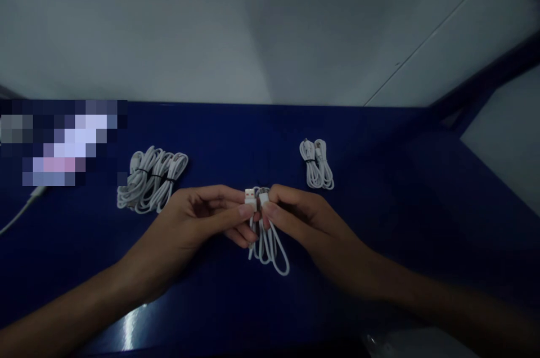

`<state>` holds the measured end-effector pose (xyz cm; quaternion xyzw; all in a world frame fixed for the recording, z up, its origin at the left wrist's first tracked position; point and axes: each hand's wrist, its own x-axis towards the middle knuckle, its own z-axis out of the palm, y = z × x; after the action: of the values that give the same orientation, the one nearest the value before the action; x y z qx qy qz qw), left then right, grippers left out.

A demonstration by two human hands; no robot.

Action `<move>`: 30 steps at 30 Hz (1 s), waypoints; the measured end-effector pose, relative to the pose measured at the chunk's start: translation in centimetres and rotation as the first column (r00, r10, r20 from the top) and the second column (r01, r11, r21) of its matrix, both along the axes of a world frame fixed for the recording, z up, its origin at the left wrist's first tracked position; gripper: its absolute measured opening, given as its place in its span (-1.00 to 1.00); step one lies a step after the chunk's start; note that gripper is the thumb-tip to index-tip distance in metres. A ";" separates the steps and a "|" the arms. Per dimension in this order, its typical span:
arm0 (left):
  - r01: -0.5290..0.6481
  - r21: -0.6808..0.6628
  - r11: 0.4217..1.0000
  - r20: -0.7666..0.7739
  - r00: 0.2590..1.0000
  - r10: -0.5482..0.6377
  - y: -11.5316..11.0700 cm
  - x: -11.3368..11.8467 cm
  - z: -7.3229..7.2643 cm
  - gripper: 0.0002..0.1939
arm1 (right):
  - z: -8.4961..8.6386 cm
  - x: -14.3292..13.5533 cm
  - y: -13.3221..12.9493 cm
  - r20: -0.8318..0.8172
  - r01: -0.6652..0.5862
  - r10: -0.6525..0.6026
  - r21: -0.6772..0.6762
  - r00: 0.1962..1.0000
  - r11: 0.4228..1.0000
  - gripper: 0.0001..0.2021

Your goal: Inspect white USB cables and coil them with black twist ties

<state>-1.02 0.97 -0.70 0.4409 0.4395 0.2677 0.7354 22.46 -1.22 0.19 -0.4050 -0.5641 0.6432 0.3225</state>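
Between my two hands is a white USB cable (266,251), its loops hanging down over the blue table. My left hand (206,214) is closed on it, thumb and fingers pinching the flat USB plug, whose metal end points up. My right hand (301,212) pinches the cable's other, smaller plug right beside the first. The two plugs stand side by side, close together. Part of the coil is hidden behind the fingers.
Several coiled white cables (154,181) with black ties lie in a pile at the left. Two more coils (316,164) lie at the back right. A blurred-out bright object (80,139) with a white cord sits at far left. Behind the blue table (236,139) rises a grey wall (189,32).
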 end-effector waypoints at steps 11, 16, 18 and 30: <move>-0.002 -0.008 1.000 -0.015 1.000 0.002 0.0 0.1 0.1 -0.84 | 0.0 0.0 0.2 0.023 -0.001 0.001 -0.007 1.000 1.000 -0.68; -0.004 -0.018 1.000 -0.006 1.000 0.004 0.0 0.2 0.3 -0.85 | 0.0 0.0 0.1 0.002 -0.012 0.012 -0.008 1.000 1.000 -0.68; 0.000 -0.019 1.000 -0.007 1.000 0.000 0.0 0.2 0.4 -0.86 | 0.1 0.0 0.1 0.009 -0.013 0.013 -0.016 1.000 1.000 -0.68; 0.002 -0.006 1.000 -0.016 1.000 -0.002 0.0 0.1 0.2 -0.86 | 0.0 0.1 0.0 0.022 -0.009 0.009 -0.027 1.000 1.000 -0.68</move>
<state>-0.87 0.99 -0.46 0.4415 0.4459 0.2620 0.7333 22.57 -1.18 0.20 -0.4138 -0.5608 0.6477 0.3079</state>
